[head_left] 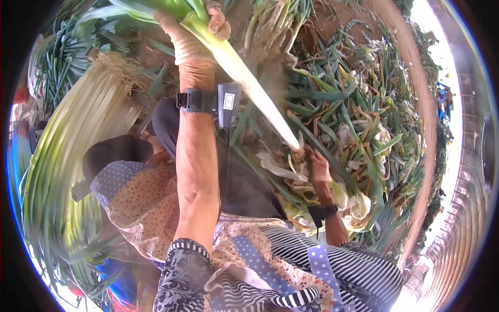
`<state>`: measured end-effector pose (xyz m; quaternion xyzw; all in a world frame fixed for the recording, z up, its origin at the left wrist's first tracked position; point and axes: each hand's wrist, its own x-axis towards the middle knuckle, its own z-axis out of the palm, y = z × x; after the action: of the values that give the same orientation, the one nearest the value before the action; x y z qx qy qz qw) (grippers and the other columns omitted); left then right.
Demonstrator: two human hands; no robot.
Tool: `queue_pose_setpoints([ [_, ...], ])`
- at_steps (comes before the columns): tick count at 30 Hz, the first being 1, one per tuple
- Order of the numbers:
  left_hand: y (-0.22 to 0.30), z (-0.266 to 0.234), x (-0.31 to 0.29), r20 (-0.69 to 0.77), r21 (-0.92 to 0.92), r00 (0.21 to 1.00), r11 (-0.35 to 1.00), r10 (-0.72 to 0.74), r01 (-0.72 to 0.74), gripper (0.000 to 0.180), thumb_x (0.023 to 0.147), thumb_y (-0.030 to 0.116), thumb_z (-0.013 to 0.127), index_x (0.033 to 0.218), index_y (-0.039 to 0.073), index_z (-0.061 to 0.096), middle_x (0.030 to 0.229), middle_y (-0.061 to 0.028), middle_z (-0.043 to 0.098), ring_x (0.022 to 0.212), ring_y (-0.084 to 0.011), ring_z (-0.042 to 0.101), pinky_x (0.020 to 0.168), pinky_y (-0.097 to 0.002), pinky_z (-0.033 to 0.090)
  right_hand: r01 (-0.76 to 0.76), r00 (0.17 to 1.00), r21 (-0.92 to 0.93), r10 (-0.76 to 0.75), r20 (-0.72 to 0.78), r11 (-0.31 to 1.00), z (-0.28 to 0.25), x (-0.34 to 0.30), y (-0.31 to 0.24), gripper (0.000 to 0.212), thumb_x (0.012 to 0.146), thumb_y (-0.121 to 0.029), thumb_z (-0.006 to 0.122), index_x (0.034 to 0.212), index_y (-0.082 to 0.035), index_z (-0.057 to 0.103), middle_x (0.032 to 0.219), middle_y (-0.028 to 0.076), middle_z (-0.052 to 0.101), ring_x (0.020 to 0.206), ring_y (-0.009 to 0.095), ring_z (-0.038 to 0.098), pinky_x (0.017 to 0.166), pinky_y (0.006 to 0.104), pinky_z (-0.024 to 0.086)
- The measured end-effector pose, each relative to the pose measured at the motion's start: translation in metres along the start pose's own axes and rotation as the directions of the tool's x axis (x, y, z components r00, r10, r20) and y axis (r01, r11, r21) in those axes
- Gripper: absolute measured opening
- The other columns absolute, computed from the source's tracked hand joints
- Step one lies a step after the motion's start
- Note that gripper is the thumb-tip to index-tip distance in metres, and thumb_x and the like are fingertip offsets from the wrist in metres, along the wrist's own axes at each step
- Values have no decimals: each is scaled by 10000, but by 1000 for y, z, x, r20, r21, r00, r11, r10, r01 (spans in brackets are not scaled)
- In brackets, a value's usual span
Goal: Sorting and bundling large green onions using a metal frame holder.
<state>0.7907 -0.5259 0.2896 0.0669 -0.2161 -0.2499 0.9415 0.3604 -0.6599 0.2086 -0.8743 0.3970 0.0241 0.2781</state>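
A thick green onion [254, 91] slants across the upper middle, white shaft and root end down to the right, green leaves up at the top edge. My left hand [200, 36], in a tan glove, is closed around it where the leaves begin. Beside its roots is my right hand [318, 167], low on the right with its fingers curled in. Whether those fingers grip the root tip or a loose piece I cannot make out. Pale strips of peeled skin [278, 165] lie just left of the right hand.
A large bundle of green onions [57, 145] leans at the left, roots up. Stripped leaves and skins [358, 112] form a wide heap on the right. More green onions [278, 21] lie at the top. Another person's dark cap [117, 153] appears close on the left.
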Motion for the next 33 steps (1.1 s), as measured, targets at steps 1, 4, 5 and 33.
queue_pose_setpoints([
  [1,8,1,6,27,6,1000,1000,8,-8,776,733,753,535,1160,105,540,794,-34,593,530,-127,467,435,-262,386,-56,998,-84,55,-15,995,3,-17,41,243,885,-193,507,1057,-98,649,1024,143,632,879,283,630,752,381,490],
  [4,17,-1,13,27,62,999,998,27,-28,823,692,797,512,1120,95,546,769,-35,591,535,-124,462,438,-260,368,-463,875,-250,483,23,851,-35,-72,112,384,836,-329,518,1150,-136,621,1084,192,628,1028,372,571,871,432,439],
  [5,16,0,11,-9,111,1000,994,17,-16,879,652,837,493,1106,87,549,762,-42,591,538,-121,452,440,-254,348,-529,794,-324,593,136,784,-49,-80,129,415,816,-359,557,1150,-121,619,1096,183,628,1020,363,578,865,419,451],
  [33,-44,34,-3,-296,-187,928,967,-226,176,516,815,484,673,1120,85,553,899,-79,609,828,-244,594,750,-391,519,-556,713,817,-416,564,155,-28,15,-136,732,904,-644,369,934,40,628,455,8,391,327,107,327,305,258,258],
])
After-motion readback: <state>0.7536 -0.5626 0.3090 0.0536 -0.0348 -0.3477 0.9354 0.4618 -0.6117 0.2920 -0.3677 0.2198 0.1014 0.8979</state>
